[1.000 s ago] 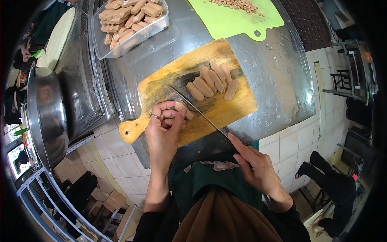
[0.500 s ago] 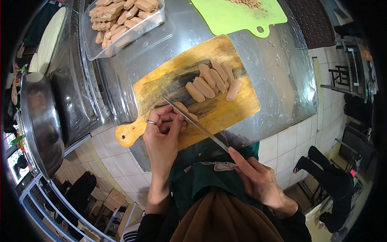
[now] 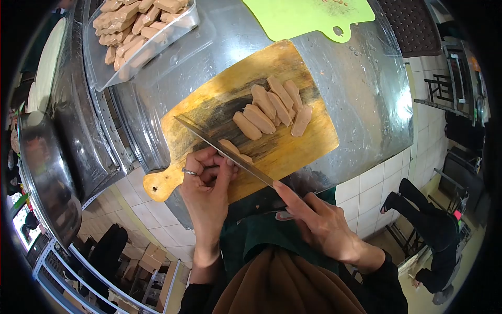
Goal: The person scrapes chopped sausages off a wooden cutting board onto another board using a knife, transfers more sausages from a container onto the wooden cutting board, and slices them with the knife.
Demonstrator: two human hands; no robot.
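Note:
My left hand (image 3: 205, 183), wearing a ring, has its fingers curled and pinched at a sausage piece (image 3: 229, 147) on the wooden cutting board (image 3: 209, 97). The part of the sausage beneath my fingertips is hidden. Across this piece lies the blade of a knife (image 3: 201, 134), its tip reaching toward the board's left side. My right hand (image 3: 327, 225) grips the knife's handle, which is mostly covered, with the index finger stretched along the blade's spine. Several cut sausage pieces (image 3: 260, 119) rest in a cluster farther up the board.
A clear plastic tub (image 3: 183, 26) piled with sausages (image 3: 117, 23) stands at the upper left. Beyond the wooden board is a green cutting board (image 3: 293, 23) bearing small crumbs. Both boards lie on a metal table (image 3: 366, 94). Another person (image 3: 423, 225) is at the far right.
The knife has slid toward the upper left across the sausage, and my right hand has moved left with it. My left hand stays at the piece. The whole view has shifted slightly.

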